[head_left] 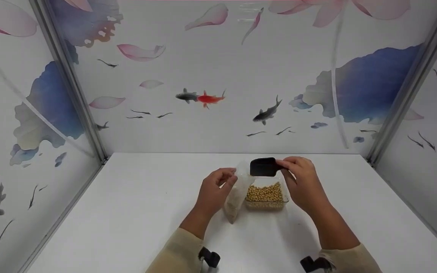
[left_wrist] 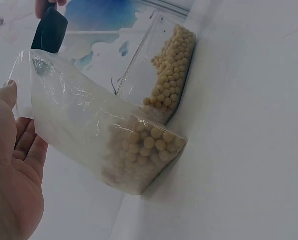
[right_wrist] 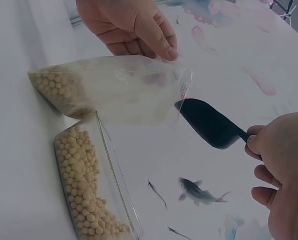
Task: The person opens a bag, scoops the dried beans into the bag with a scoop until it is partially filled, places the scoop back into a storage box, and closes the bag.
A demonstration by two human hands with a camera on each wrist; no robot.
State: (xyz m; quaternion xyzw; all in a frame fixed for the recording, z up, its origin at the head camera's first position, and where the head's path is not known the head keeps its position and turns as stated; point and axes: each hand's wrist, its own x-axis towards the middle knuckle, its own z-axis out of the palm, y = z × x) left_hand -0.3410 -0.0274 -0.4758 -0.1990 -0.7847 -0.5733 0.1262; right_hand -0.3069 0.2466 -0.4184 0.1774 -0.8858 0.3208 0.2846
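Observation:
My left hand (head_left: 217,188) pinches the upper edge of a clear plastic bag (left_wrist: 73,95). Round, pale yellow beans (left_wrist: 149,145) fill the bag's bottom corner, which hangs down at the table. In my right hand (head_left: 305,184) is the handle of a small black scoop (head_left: 263,167). The scoop's front edge is right at the bag's mouth, as the right wrist view (right_wrist: 209,122) shows. Beneath the scoop stands a clear rectangular container (head_left: 267,206) holding many more of the same beans (right_wrist: 81,185), heaped toward one side.
The white table (head_left: 127,212) is bounded by a back wall (head_left: 218,129) and side walls printed with fish, petals and blue leaves. Metal posts (head_left: 70,79) stand at the corners. The container is close beside the bag, on its right.

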